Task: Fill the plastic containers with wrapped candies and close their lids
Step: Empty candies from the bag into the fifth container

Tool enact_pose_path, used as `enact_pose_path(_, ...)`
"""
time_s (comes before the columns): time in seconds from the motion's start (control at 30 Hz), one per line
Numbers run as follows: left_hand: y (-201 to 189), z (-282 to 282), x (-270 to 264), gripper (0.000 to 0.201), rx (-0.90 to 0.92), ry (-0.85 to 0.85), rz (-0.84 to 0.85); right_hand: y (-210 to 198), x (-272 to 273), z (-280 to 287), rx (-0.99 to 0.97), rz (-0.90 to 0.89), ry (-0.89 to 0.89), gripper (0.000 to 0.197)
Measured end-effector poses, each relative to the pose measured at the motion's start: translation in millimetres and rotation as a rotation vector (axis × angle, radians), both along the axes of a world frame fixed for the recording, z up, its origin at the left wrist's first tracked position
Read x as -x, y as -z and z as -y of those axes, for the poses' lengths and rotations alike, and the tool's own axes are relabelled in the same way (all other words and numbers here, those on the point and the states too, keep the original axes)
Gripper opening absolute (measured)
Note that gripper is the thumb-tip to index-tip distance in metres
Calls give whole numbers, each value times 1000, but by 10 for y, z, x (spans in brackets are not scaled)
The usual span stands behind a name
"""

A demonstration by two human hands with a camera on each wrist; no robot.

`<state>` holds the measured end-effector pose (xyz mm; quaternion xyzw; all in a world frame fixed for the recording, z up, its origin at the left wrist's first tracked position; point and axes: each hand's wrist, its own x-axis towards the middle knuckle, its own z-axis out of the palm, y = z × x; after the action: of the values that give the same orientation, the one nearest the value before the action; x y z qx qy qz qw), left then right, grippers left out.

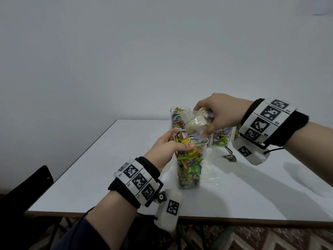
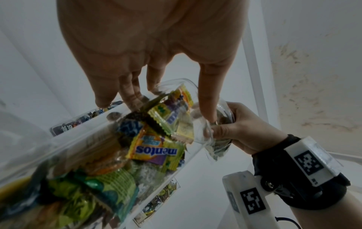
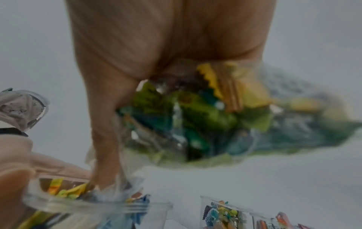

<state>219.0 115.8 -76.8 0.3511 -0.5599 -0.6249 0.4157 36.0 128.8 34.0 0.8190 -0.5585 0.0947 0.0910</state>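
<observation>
Left hand: the left hand (image 1: 166, 148) grips the open container (image 1: 189, 163) near its rim, mid-worktop (image 1: 93, 170).
Writing: a yellow wrapper (image 2: 154, 151) inside reads "mentos".
Right hand: the right hand (image 1: 221, 112) clutches a clear candy bag (image 1: 196, 121) above the opening.
Far edge: two more filled containers (image 1: 177, 118).

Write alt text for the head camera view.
A person's right hand tips a clear bag of candies over a tall clear container nearly full of wrapped candies, steadied at its rim by the left hand. Two more filled containers stand behind on the white table.
</observation>
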Motion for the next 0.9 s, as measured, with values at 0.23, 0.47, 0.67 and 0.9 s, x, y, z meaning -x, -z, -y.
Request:
enact_pose_path(0.23, -5, -14, 15, 68, -4, -24, 11, 16, 39, 8, 34, -19, -22, 43)
enact_pose_path(0.47, 8, 1, 10, 73, 6, -32, 24, 24, 89, -48, 18, -32, -6, 12)
enact_pose_path(0.67, 6, 33, 7, 76, 86, -15, 85, -3, 95, -84, 52, 49, -54, 42)
enact_pose_path(0.9, -55, -77, -44, 67, 512, -171, 242, -25, 206, -152, 54, 302, 41, 10)
